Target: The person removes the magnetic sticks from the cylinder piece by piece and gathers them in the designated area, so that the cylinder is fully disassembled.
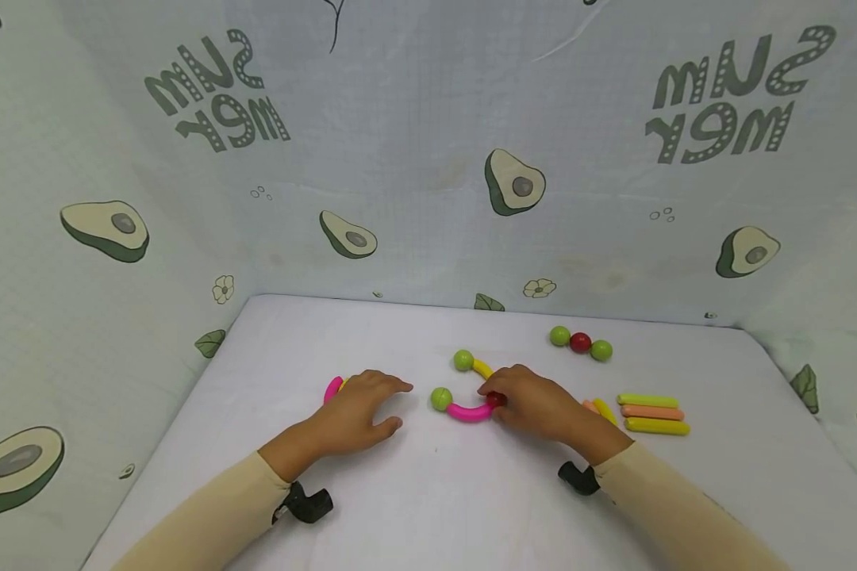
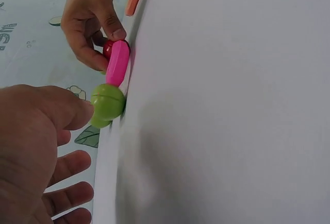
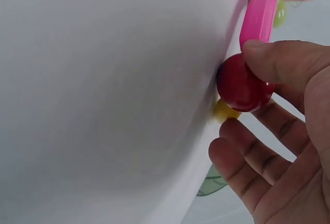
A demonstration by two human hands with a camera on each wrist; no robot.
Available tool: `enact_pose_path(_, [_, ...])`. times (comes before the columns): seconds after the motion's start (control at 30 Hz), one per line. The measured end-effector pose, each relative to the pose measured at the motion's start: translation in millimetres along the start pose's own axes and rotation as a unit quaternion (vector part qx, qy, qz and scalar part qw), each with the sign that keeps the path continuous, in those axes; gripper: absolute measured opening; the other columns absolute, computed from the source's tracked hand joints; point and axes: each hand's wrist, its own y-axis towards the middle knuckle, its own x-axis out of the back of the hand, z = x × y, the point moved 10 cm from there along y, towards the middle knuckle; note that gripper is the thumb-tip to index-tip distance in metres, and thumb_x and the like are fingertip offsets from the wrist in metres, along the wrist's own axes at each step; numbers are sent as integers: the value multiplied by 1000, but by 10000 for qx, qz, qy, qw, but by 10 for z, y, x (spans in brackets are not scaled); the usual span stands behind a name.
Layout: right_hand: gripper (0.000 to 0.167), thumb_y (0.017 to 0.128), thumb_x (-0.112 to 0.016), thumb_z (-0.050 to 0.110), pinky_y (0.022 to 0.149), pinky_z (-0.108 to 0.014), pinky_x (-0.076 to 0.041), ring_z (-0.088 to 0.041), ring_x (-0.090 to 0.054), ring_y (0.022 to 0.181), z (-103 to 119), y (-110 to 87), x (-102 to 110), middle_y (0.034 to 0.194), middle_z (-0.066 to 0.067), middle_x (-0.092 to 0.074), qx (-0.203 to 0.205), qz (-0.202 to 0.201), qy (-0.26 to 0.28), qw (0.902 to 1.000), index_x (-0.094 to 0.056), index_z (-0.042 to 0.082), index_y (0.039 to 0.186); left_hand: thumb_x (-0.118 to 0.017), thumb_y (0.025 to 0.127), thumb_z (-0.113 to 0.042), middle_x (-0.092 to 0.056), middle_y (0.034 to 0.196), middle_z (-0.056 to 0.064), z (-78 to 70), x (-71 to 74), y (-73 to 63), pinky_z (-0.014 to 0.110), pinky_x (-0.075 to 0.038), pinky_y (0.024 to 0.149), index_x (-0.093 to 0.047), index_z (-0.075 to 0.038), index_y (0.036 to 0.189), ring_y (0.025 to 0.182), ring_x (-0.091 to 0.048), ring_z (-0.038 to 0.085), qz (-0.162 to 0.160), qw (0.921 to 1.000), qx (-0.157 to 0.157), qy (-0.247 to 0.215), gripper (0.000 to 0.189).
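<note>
My right hand (image 1: 536, 404) holds a red ball (image 3: 242, 84) between thumb and fingers. A curved pink stick (image 1: 469, 413) joins that ball to a green ball (image 1: 441, 398). Behind them a curved yellow stick (image 1: 482, 368) runs from a second green ball (image 1: 463, 360) toward the right hand, which hides its far end. To the left, my left hand (image 1: 360, 412) is held with fingers extended and nothing in its grasp. In the left wrist view its thumb appears close to the green ball (image 2: 107, 102); whether they touch I cannot tell.
Green and red balls (image 1: 581, 342) lie in a row at the back right. Straight sticks (image 1: 652, 412) lie side by side at the right, with curved orange and yellow pieces (image 1: 604, 411) partly behind the right arm. Another pink curved piece (image 1: 333, 388) shows behind the left hand.
</note>
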Motion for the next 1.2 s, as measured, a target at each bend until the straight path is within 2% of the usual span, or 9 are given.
enact_pose_path(0.17, [33, 84, -86, 21, 86, -32, -56, -15, -54, 108, 128, 13, -58, 110, 8, -67, 79, -57, -270, 9996, -76, 17, 115, -71, 96, -26, -61, 138, 1, -19, -116, 87, 44, -40, 112, -58, -13, 141, 133, -50, 24, 112, 9998, 108, 79, 49])
enact_pose_path(0.3, [31, 82, -88, 22, 84, -31, -56, -16, -53, 107, 222, 24, -82, 107, 7, -66, 281, -221, -387, 9986, -77, 17, 111, -72, 97, -28, -62, 137, 1, -15, -197, 167, 43, -42, 110, -57, -15, 143, 131, -52, 24, 112, 9995, 178, 217, 51])
enact_pose_path(0.47, [27, 83, -87, 19, 88, -36, -56, -21, -56, 114, 325, 29, -114, 115, 2, -69, 594, -280, -351, 9972, -77, 14, 108, -71, 98, -30, -64, 135, -3, 8, -277, 260, 40, -45, 107, -57, -19, 145, 128, -54, 22, 76, 9991, 215, 369, 51])
enact_pose_path(0.57, [26, 86, -85, 20, 90, -38, -56, -19, -59, 115, 333, 38, -153, 117, 2, -69, 496, -105, -268, 9984, -77, 15, 110, -71, 98, -29, -65, 132, -5, -11, -295, 309, 38, -46, 105, -58, -19, 145, 124, -56, 21, 10, 9989, 101, 448, 50])
enact_pose_path(0.7, [25, 87, -84, 20, 91, -38, -55, -16, -61, 110, 309, 54, -191, 113, 5, -69, 288, 83, -242, 9993, -77, 17, 110, -73, 97, -28, -67, 128, -5, -64, -292, 368, 37, -49, 101, -59, -18, 144, 119, -59, 22, -48, 9985, -37, 537, 50])
enact_pose_path(0.9, [22, 86, -85, 20, 89, -38, -55, -13, -62, 104, 302, 68, -187, 107, 8, -70, 331, 67, -239, 9991, -77, 18, 107, -74, 96, -30, -69, 126, -6, -92, -312, 443, 37, -50, 99, -61, -21, 142, 118, -59, 21, 37, 9971, 68, 754, 48])
enact_pose_path(1.2, [20, 85, -86, 20, 80, -33, -53, -8, -57, 88, 308, 97, -186, 95, 13, -69, 346, 29, -208, 9992, -78, 19, 103, -78, 93, -28, -71, 117, -5, -91, -301, 503, 45, -51, 92, -66, -24, 131, 117, -59, 25, -109, 9962, 263, 828, 39])
